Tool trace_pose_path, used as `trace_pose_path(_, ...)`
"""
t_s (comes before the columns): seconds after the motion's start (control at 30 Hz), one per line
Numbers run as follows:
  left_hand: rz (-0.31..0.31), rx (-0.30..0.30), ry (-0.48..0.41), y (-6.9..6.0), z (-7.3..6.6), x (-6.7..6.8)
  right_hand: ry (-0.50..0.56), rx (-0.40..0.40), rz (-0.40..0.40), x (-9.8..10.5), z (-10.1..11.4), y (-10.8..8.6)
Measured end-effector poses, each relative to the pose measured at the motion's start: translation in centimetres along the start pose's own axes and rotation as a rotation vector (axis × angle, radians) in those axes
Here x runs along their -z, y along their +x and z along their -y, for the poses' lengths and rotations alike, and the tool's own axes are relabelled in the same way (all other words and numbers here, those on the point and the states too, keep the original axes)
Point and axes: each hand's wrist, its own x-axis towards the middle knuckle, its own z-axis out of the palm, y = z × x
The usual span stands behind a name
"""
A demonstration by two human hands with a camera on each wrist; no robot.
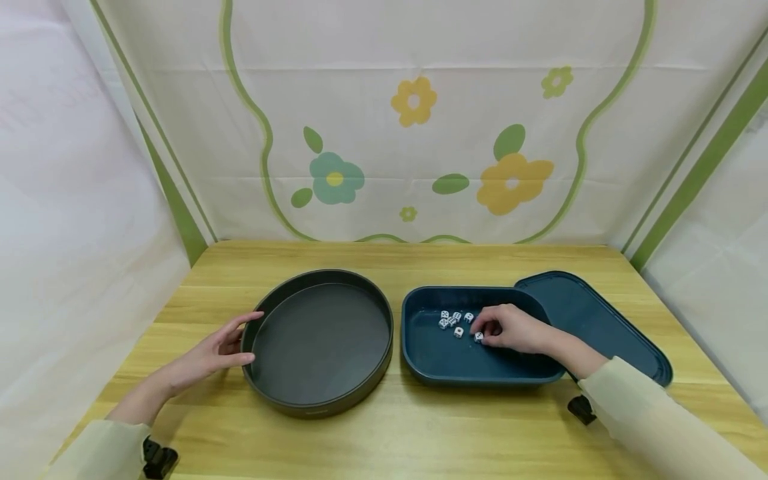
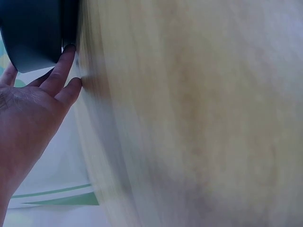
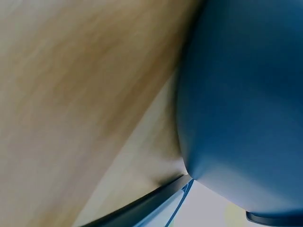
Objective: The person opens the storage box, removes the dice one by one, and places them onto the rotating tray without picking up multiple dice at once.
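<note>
A round dark pan [image 1: 324, 343] stands on the left of the table. My left hand [image 1: 201, 363] rests its spread fingertips against the pan's left rim; the left wrist view shows that hand [image 2: 35, 109] beside the dark wall [image 2: 35, 35]. Inside the blue rectangular container [image 1: 432, 360], several white dice [image 1: 459, 332] lie loosely grouped. My right hand [image 1: 510, 329] reaches in over the container's right side and pinches one die [image 1: 479, 337] between thumb and finger, low near the floor. In the right wrist view only the container's outer wall [image 3: 246, 104] shows, not the hand.
A dark blue lid [image 1: 600, 327] lies to the right, partly behind the container and under my right forearm. The wooden table [image 1: 414, 433] ends at a flowered white cloth [image 1: 372, 120] at the back, with white cloth at both sides.
</note>
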Motion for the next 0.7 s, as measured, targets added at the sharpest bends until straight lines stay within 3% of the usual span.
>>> trace_pose_path(0.2,0.006,-0.032,-0.014,-0.1,-0.2,-0.2,0.029,0.019,-0.020,1.0,1.4,0.0)
trace_pose_path(0.37,0.004,-0.024,-0.028,-0.1,-0.2,-0.2,0.074,0.053,-0.022,2.5,3.5,0.7)
trace_pose_path(0.57,0.004,-0.014,-0.030,-0.1,-0.2,-0.3,0.100,0.090,0.005,4.0,5.7,2.8)
trace_pose_path(0.7,0.007,-0.001,-0.036,-0.1,0.0,-0.2,0.057,0.121,0.021,4.4,7.2,4.9)
